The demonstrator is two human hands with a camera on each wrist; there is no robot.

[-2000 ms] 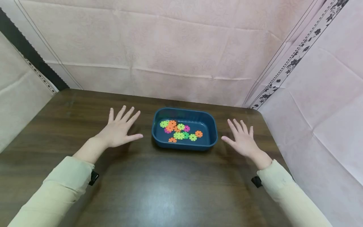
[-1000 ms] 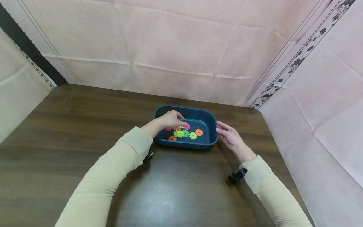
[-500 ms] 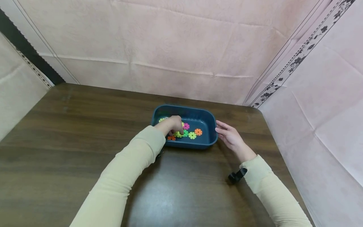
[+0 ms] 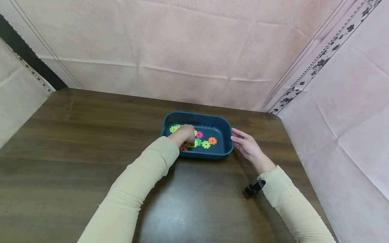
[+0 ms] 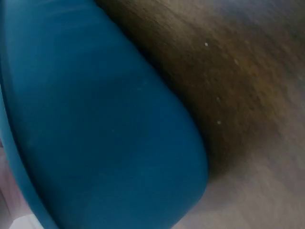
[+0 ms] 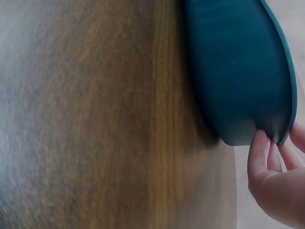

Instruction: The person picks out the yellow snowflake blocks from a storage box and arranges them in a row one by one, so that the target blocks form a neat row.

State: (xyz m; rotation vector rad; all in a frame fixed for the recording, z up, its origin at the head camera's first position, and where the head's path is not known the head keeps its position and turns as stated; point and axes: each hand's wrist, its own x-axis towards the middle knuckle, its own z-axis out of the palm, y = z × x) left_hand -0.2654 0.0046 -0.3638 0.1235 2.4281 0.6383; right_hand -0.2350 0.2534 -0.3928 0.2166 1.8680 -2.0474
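Observation:
A dark blue rectangular basin [image 4: 223, 141] stands on the table with several flower-shaped plastic discs inside, among them a pink disc [image 4: 199, 134], an orange disc [image 4: 212, 140] and a lime disc [image 4: 206, 144]. My left hand [image 4: 184, 133] reaches over the basin's front left, fingers bent down among the discs. Its fingertips are hidden, so any grip there cannot be seen. In the left wrist view the basin's outer wall [image 5: 109, 114] covers most of the hand. At the basin's right end, my right hand [image 4: 248, 147] touches the outer wall with extended fingertips [image 6: 259, 143].
The basin sits toward the back of a brown wooden table [image 4: 91, 135]. A pale cloth backdrop [image 4: 194, 50] hangs behind the table, and another patterned cloth [image 4: 340, 111] hangs along the right side. Black wrist cameras, such as the right one [image 4: 254, 188], stick out below the cuffs.
From spread beside the basin, my left hand moved right and down into it among the discs. My right hand moved left to touch the basin's right end and then stayed there.

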